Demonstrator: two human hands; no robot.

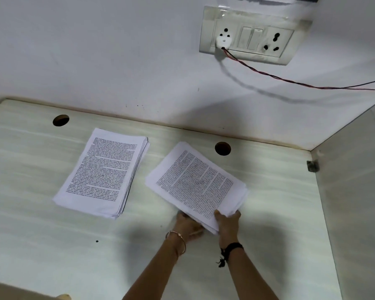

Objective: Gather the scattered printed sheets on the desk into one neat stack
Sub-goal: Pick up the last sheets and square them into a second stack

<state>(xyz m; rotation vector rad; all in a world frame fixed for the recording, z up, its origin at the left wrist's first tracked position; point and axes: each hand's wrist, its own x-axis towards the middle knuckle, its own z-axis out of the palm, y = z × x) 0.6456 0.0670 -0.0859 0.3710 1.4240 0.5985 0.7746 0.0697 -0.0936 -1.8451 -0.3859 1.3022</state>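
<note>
two bare forearms reach in from the bottom edge and meet at the near corner of a loose bundle [196, 185] of printed sheets. starting at the far left, a round cable hole [60, 120] sits near the back of the pale desk [30, 191], and to its right a squared stack [102, 172] of printed sheets lies flat, clear of both hands. next comes the left hand [187, 225], a thin bangle [181, 237] on its wrist, curled round the bundle's near edge with fingers tucked underneath, though blur hides the finer detail. the bundle is turned at an angle to the stack, beside it without touching, its sheets fanned unevenly; whether its far end rests on the desk i cannot tell. the right hand [227, 224], black thread [234, 246] at the wrist, pinches the same corner, thumb on the top page. beyond is a second cable hole [222, 148], and on the wall above, a switch panel [254, 35] holds a white plug [223, 41] whose red and black wire [290, 81] runs off right. a small metal bracket [312, 166] sits on the side panel [355, 202].
</note>
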